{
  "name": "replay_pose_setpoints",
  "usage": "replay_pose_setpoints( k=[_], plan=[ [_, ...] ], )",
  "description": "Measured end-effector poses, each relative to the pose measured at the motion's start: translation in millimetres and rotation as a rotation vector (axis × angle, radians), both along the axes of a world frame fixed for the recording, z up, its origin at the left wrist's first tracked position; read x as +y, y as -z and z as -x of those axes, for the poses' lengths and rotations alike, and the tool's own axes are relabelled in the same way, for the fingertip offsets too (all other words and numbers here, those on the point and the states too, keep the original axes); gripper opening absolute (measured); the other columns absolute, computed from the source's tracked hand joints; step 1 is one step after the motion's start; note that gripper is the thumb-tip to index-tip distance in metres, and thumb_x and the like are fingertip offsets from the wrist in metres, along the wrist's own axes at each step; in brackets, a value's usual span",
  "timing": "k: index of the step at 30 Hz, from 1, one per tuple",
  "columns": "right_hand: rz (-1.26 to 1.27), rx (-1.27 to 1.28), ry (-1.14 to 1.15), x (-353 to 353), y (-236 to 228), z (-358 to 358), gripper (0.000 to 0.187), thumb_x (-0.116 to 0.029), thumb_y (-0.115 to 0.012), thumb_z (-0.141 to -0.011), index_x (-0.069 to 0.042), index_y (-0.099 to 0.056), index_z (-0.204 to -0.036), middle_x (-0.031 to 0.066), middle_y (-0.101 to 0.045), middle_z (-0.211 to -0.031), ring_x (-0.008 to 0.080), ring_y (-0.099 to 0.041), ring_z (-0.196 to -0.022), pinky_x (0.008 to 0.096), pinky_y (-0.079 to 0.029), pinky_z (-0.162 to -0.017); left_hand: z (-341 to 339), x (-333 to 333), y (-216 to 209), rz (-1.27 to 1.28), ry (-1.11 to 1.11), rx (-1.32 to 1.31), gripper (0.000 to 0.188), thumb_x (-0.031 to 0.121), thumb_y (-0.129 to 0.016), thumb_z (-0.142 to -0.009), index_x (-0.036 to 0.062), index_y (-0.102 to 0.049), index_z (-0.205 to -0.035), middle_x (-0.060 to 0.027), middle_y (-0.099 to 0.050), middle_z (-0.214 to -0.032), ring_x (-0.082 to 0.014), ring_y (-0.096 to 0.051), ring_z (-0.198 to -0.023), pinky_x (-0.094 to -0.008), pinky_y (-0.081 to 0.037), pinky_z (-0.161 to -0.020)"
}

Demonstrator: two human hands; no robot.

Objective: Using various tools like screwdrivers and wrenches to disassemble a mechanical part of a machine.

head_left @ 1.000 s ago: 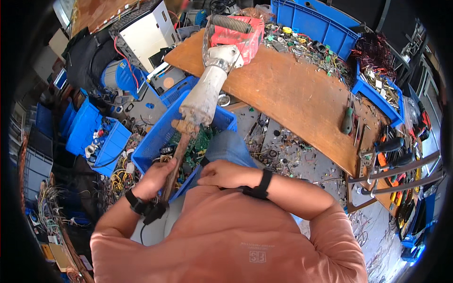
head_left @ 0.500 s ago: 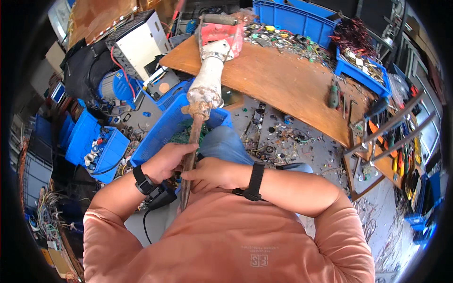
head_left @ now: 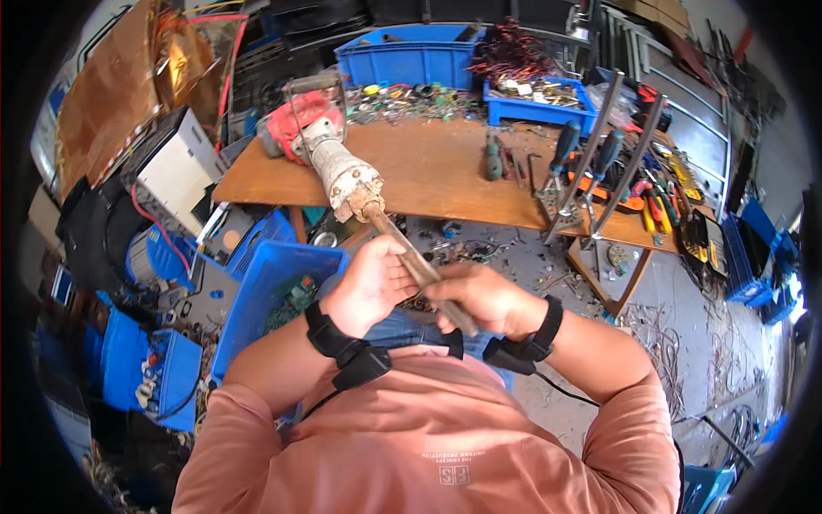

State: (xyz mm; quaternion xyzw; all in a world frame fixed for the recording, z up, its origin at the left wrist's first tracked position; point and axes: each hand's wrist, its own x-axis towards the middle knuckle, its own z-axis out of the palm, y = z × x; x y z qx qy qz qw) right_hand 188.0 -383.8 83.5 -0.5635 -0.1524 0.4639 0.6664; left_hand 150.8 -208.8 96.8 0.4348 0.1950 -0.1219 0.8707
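A red and dirty white demolition hammer (head_left: 330, 158) lies across the left part of the wooden table, its body overhanging the near edge. From its nose a long, rusty chisel bit (head_left: 401, 248) slants down to the right, toward my waist. My left hand (head_left: 370, 281) cups the bit's middle from the left, palm turned up and fingers curling behind it. Lower down, near the tip, my right hand (head_left: 479, 298) grips the bit from the right, thumb over the top. Black straps sit on both wrists.
On the wooden table (head_left: 428, 171) are a green-handled screwdriver (head_left: 492, 161), a metal frame with upright bars (head_left: 591, 158) and several hand tools at right. Blue bins (head_left: 411, 62) line its back. A blue basket (head_left: 248, 295) stands by my left arm; scraps litter the floor.
The view has turned to the right. The hammer's bit now slants right instead of pointing almost straight at me. Both hands stay on it, my right hand now nearer the tip.
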Motion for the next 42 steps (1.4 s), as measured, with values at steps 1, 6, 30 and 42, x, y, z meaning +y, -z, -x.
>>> replay_pose_setpoints(
  k=[1,6,30,42],
  plan=[
    [0.022,-0.006,0.06,-11,2,-12,0.022,-0.015,-0.059,-0.079,0.004,-0.057,-0.091,0.0058,-0.055,-0.071,0.0141,-0.056,-0.052,0.0263,-0.05,-0.049,-10,-9,0,0.023,0.02,-0.015,0.03,0.023,-0.05,-0.071,-0.0011,-0.055,-0.087,-0.0147,-0.06,-0.088,-0.0272,-0.056,-0.084,-0.0376,-0.042,-0.083],
    [0.272,-0.408,0.055,-44,-13,-55,0.02,-0.012,-0.054,-0.081,0.005,-0.056,-0.09,0.0052,-0.057,-0.071,0.0125,-0.057,-0.052,0.0247,-0.049,-0.05,-67,-40,22,0.082,0.042,-0.022,0.034,0.025,-0.047,-0.071,-0.0034,-0.052,-0.089,-0.0146,-0.057,-0.093,-0.0258,-0.052,-0.09,-0.0371,-0.04,-0.086],
    [0.809,-1.305,0.262,-46,-30,-65,0.039,-0.022,-0.063,-0.074,-0.001,-0.054,-0.107,0.0194,-0.061,-0.083,0.0338,-0.059,-0.082,0.0404,-0.046,-0.072,-68,134,-37,-1.181,0.061,-0.531,0.019,0.006,-0.053,-0.08,0.0004,-0.057,-0.098,-0.0012,-0.057,-0.08,-0.0068,-0.051,-0.069,-0.0207,-0.042,-0.062],
    [1.617,-1.318,0.089,20,-46,-255,0.027,-0.018,-0.047,-0.08,-0.002,-0.064,-0.092,0.0172,-0.061,-0.098,0.0303,-0.06,-0.091,0.0368,-0.048,-0.076,-77,214,-36,-1.344,-0.133,-0.583,0.025,0.003,-0.056,-0.08,0.0012,-0.054,-0.105,-0.0051,-0.05,-0.108,-0.0156,-0.051,-0.097,-0.0246,-0.042,-0.076]
  ],
)
